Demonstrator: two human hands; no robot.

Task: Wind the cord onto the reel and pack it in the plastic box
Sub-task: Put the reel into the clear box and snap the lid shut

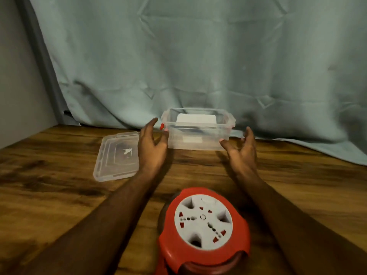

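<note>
A red cord reel [203, 231] with a white socket face lies on the wooden table near me; no loose cord shows. A clear plastic box [198, 131] with red-tinted clips stands open at the back by the curtain. My left hand [152, 145] is at the box's left end, fingers straight, thumb close to its front left corner. My right hand [241, 147] is at the box's right end, fingers straight, thumb tip at the front right corner. Whether either hand touches the box is unclear.
The box's clear lid [117, 157] lies flat on the table [59, 185] left of the box, partly behind my left hand. A pale green curtain [198, 56] hangs behind and spills onto the table at the right. A grey wall stands at far left.
</note>
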